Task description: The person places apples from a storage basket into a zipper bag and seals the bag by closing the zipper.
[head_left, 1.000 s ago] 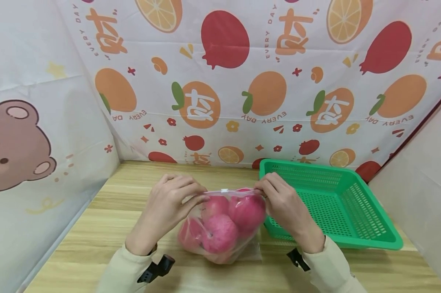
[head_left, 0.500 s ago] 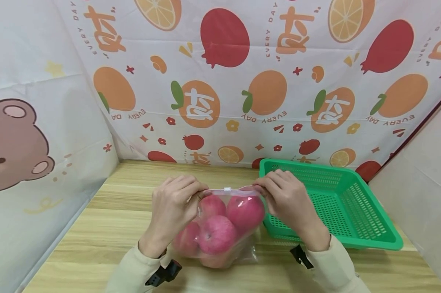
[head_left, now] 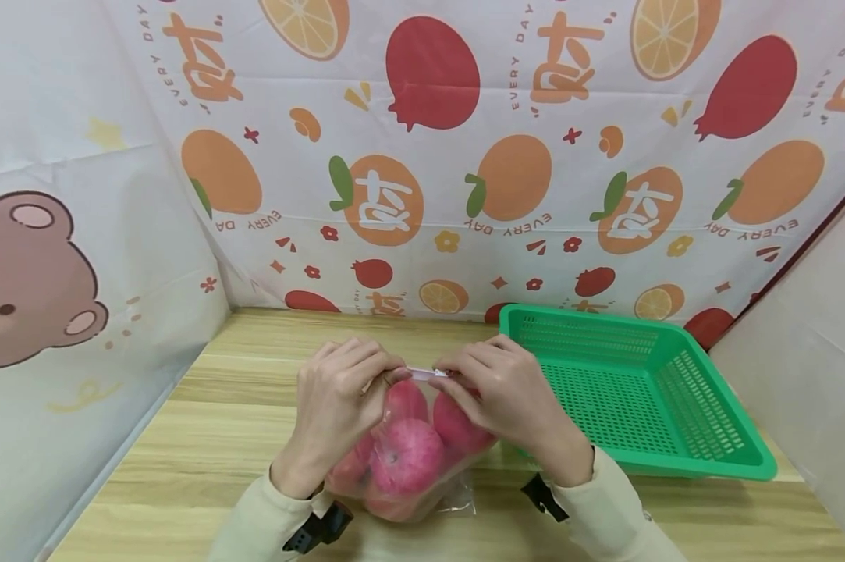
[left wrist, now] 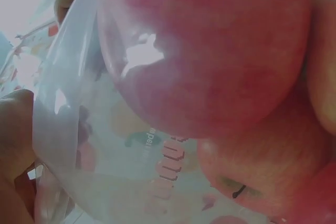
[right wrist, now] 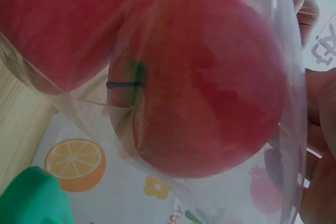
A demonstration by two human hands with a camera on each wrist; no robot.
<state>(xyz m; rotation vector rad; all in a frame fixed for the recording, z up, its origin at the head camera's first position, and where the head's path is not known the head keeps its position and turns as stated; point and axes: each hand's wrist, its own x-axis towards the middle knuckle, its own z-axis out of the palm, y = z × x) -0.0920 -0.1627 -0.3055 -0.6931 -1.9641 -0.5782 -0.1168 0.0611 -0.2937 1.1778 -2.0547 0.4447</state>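
A clear zip bag (head_left: 457, 498) full of red apples (head_left: 406, 457) sits in the middle of the table. My left hand (head_left: 341, 398) pinches the top edge at its left end. Along the same edge, my right hand (head_left: 502, 390) pinches the zip beside the small white slider (head_left: 439, 373), its fingers covering the right part of the opening. Seen from the left wrist, a large apple (left wrist: 210, 51) presses against the plastic. From the right wrist, another apple (right wrist: 199, 87) shows its dark stem through the film.
A green perforated plastic basket (head_left: 619, 398) stands on the wooden table (head_left: 204, 437), right of the bag and close to the right forearm. Behind it hangs a fruit-printed cloth (head_left: 443, 195). A bear-printed cloth (head_left: 134, 234) closes off the left side.
My right hand has slid left along the zip, from the right corner to the slider near the middle. The bag has shifted slightly left and toward me; my left hand keeps its pinch.
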